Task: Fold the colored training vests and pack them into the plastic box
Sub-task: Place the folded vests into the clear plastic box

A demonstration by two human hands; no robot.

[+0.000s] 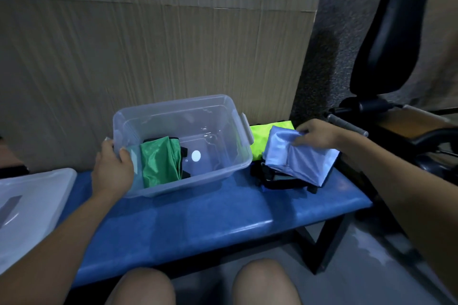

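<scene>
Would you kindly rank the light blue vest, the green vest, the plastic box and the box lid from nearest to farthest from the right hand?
From the right hand:
1. Light blue vest, pinched in that hand.
2. Plastic box, just left of it on the bench.
3. Green vest, inside the box's left end.
4. Box lid, far left.

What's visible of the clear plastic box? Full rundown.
The plastic box is clear, rectangular, with rounded corners, latch handles at both ends and no lid on. It sits upright on the blue bench. A folded green vest lies inside at its left end. The left hand grips its left rim.
</scene>
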